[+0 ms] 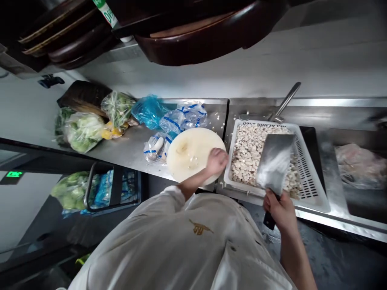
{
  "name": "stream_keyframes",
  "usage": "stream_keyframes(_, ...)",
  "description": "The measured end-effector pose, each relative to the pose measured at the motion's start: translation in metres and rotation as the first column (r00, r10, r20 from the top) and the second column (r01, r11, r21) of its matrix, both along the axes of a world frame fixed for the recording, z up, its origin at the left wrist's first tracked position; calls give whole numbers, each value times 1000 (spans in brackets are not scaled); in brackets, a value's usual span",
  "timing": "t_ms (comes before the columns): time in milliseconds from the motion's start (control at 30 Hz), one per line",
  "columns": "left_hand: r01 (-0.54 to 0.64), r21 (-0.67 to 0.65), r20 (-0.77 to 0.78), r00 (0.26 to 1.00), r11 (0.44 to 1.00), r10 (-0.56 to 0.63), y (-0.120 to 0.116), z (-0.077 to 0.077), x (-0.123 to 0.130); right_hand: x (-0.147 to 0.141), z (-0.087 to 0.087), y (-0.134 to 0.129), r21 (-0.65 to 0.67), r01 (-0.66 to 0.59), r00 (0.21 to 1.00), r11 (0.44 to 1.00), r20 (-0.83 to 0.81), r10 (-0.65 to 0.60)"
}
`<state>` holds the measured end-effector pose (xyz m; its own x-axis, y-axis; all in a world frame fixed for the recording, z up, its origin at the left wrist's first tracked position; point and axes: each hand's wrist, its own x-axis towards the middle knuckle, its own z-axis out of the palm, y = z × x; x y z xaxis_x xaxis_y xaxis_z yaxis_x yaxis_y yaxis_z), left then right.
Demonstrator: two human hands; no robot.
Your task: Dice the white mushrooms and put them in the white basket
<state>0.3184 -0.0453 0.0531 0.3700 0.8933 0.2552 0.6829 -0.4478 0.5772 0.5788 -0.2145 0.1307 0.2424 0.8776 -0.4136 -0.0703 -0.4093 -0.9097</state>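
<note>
My right hand (280, 209) is wrapped round the black handle of a wide-bladed cleaver (276, 159). The cleaver's blade lies over the chopped pale pieces (256, 149), possibly mushroom, that fill a white perforated plastic basket (314, 189). Over the right edge of a round, off-white cutting board (190, 145) rests my left hand (217, 161), close to the basket's left rim. Its fingers are curled, and whatever they may hold is hidden. A few small pale scraps dot the board.
Clear bags with blue stripes (184, 117) and a blue plastic bag (149, 110) lie behind the board. Bagged green vegetables (84, 131) sit further left. Behind the basket a metal handle (288, 98) sticks up. Dark round trays (199, 40) hang overhead. A sink holds a bag (359, 165).
</note>
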Motion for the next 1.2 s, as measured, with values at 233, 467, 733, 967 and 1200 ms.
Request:
stream_keyframes(233,-560,-44,-374,777,828,506,-100,-23,-230,-65,-28,-21,-160,-100,980,982,-186,70)
stream_keyframes(467,-287,-102,-306,920,953,244,-49,-49,-186,-95,-9,-5,-200,-203,978,959,6,208)
stream_keyframes(733,81,-146,-80,992,986,-93,-23,-47,-115,-162,-37,-24,-446,-211,865,870,330,379)
stream_keyframes(967,-209,-174,87,970,962,226,-33,-56,-78,-190,-85,-35,-328,-230,963,916,-215,165)
stream_keyframes(1200,-260,-149,337,894,954,297,-6,-22,-46,-183,-63,-7,-186,-345,885,920,-392,253)
